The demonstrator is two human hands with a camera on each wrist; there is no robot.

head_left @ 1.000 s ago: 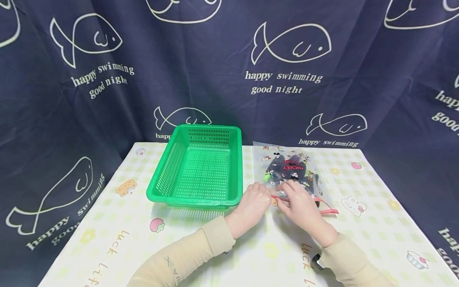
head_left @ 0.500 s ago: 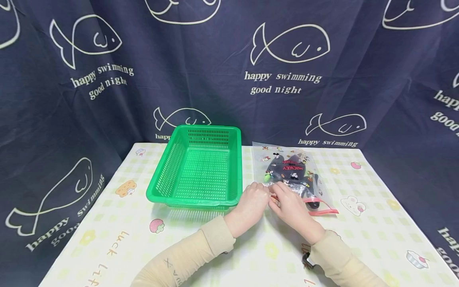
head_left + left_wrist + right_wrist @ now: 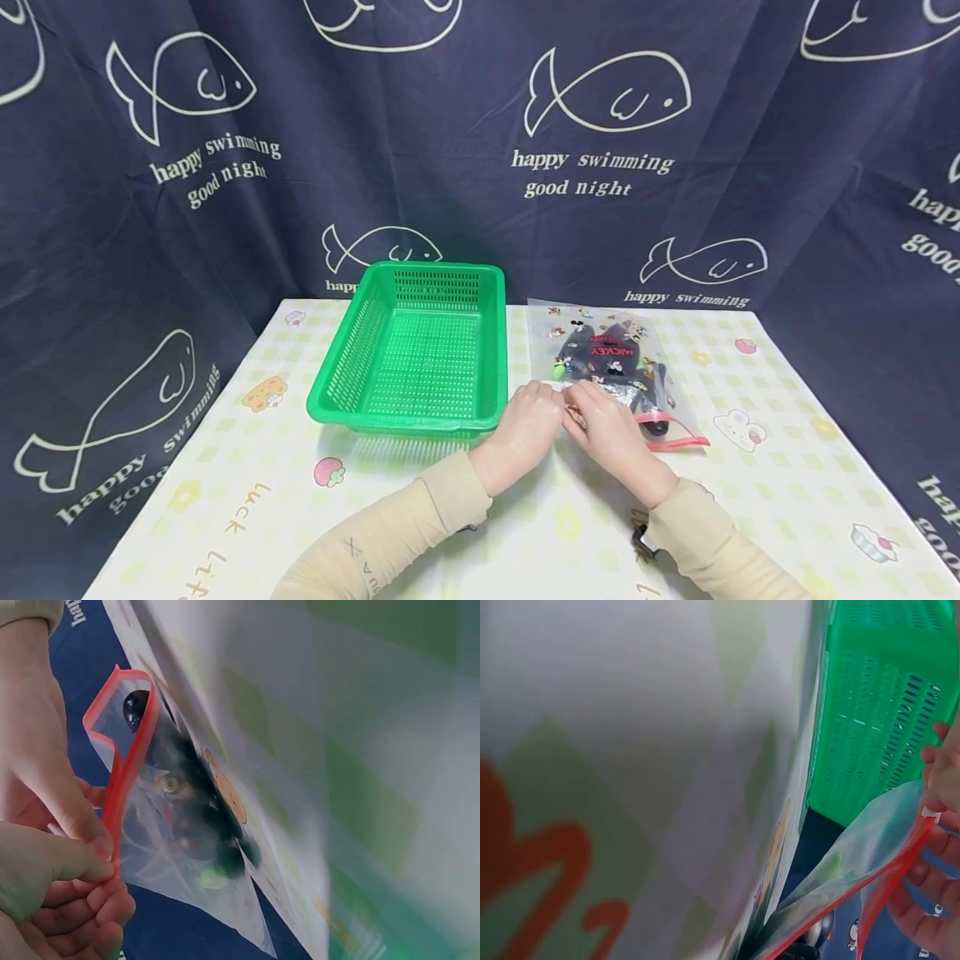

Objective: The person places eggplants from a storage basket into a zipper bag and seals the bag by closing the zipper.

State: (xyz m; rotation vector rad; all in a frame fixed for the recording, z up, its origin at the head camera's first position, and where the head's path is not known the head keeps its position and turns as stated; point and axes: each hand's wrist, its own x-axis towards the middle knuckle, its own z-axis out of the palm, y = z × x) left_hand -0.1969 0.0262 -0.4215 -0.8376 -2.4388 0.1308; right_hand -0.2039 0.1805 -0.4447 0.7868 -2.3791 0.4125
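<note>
A clear zip bag (image 3: 600,333) with cartoon prints and a red zip edge (image 3: 124,780) lies at the right of the table in the head view. Dark objects show through it, along with a light green piece (image 3: 214,876) and a black rounded end (image 3: 655,427); their kinds are unclear. My left hand (image 3: 528,421) pinches the bag's left corner between thumb and finger. Right beside it, my right hand (image 3: 611,433) pinches the red edge, a small white slider (image 3: 930,814) showing near the fingers. Towards the bag's right end, the red edges gape apart.
Left of the bag stands a green plastic basket (image 3: 491,408) with slotted walls, close to my left hand. A patterned cloth covers the table (image 3: 420,533). Behind the table hangs a dark blue curtain (image 3: 465,150) with white fish prints.
My right hand has slid left along the red edge until it meets my left hand, then stayed there. More of the gaping right end and the black rounded end now shows.
</note>
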